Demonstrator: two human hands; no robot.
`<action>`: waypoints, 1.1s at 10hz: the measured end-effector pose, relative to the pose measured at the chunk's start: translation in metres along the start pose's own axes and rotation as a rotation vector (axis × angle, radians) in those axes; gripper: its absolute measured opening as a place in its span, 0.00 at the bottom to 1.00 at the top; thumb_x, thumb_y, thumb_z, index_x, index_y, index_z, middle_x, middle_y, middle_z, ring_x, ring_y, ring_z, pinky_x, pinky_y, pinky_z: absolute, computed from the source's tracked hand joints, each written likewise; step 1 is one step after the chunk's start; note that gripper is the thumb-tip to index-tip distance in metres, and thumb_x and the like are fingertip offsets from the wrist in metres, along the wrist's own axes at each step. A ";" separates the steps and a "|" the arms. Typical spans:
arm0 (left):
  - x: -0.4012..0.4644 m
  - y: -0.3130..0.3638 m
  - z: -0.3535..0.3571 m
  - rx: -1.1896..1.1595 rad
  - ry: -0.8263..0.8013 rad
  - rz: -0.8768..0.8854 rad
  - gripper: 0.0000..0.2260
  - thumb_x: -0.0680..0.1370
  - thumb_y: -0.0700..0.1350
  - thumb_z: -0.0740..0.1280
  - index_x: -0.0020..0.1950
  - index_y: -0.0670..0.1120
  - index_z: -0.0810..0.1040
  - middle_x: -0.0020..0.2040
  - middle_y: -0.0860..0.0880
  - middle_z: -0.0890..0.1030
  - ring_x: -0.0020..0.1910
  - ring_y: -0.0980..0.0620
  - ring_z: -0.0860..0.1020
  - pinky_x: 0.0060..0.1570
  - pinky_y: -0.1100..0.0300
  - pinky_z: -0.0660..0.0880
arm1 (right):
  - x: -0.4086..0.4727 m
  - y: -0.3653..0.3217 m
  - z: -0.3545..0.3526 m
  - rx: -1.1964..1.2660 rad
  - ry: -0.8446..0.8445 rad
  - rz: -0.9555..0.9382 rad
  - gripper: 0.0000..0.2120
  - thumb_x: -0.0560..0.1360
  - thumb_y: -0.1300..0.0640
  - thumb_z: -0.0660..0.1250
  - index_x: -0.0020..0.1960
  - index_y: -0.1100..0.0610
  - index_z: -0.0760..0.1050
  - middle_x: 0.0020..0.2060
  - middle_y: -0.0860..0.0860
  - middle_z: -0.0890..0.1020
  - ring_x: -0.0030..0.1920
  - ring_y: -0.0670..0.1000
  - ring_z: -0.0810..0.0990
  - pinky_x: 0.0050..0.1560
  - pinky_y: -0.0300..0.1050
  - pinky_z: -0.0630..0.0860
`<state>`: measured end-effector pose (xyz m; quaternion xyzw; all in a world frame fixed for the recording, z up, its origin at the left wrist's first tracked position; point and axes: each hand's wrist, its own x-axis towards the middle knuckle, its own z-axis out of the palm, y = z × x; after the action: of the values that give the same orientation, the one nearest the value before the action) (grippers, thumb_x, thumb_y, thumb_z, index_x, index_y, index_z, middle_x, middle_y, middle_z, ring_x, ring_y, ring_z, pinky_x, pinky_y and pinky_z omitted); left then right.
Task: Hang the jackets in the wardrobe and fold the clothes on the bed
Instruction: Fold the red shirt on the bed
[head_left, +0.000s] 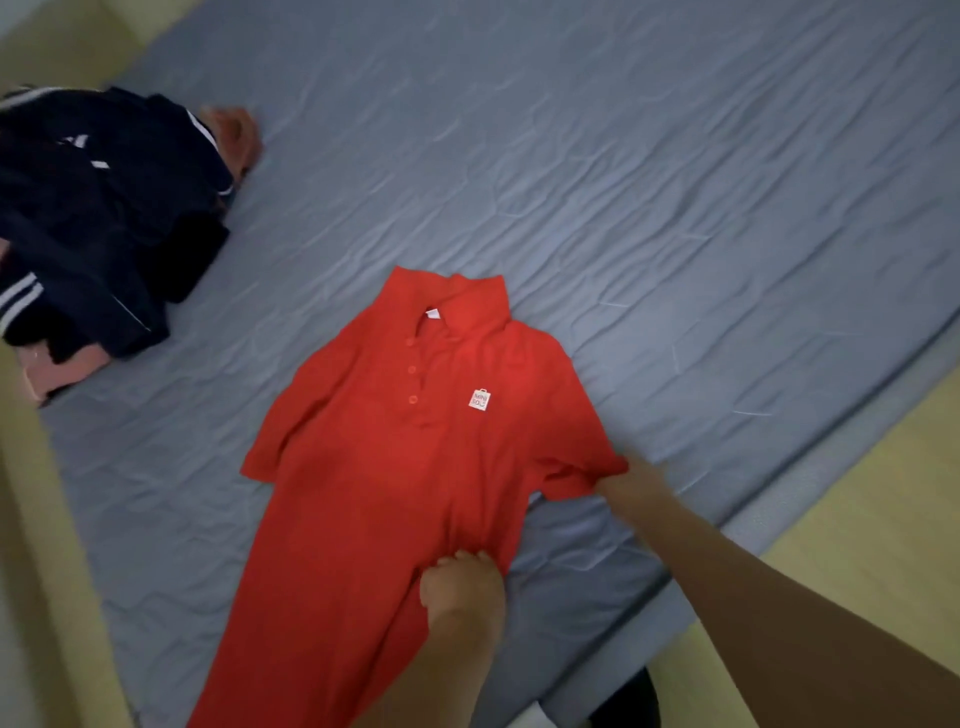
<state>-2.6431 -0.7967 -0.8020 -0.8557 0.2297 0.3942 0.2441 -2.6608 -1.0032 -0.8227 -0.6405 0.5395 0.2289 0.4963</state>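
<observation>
There is 1 view, from a wide-angle camera on the person's head. It looks forward and steeply down onto the bed (623, 171), standing close at the bed's near edge, and the frame is rolled, so that edge runs diagonally from lower middle to the right side. The red polo shirt (415, 441) fills the centre, a dark clothes pile (98, 218) sits at the left margin, and both forearms enter from the bottom right.
</observation>
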 end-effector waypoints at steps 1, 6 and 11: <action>-0.002 0.009 -0.009 -0.215 -0.092 0.020 0.15 0.80 0.44 0.56 0.60 0.41 0.78 0.61 0.42 0.80 0.61 0.42 0.78 0.56 0.54 0.74 | 0.000 -0.011 -0.026 0.471 -0.022 0.141 0.07 0.71 0.68 0.59 0.44 0.62 0.74 0.34 0.60 0.77 0.32 0.57 0.78 0.31 0.52 0.80; -0.021 -0.112 -0.080 -0.783 -0.066 -0.123 0.14 0.81 0.45 0.59 0.64 0.42 0.77 0.62 0.44 0.79 0.62 0.45 0.77 0.55 0.59 0.71 | -0.073 -0.081 -0.019 -0.300 0.177 -0.307 0.22 0.73 0.59 0.64 0.66 0.60 0.66 0.64 0.61 0.68 0.64 0.65 0.71 0.65 0.55 0.68; 0.152 -0.298 -0.006 -1.690 0.190 -0.352 0.17 0.77 0.45 0.69 0.62 0.39 0.79 0.61 0.39 0.81 0.59 0.43 0.79 0.62 0.47 0.75 | -0.015 -0.219 0.232 -0.759 0.138 -0.900 0.24 0.76 0.57 0.61 0.72 0.48 0.67 0.70 0.54 0.68 0.70 0.58 0.68 0.68 0.57 0.67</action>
<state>-2.3767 -0.5998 -0.8474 -0.8026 -0.2564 0.3160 -0.4361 -2.4088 -0.8077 -0.8185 -0.9524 0.1263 0.1309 0.2445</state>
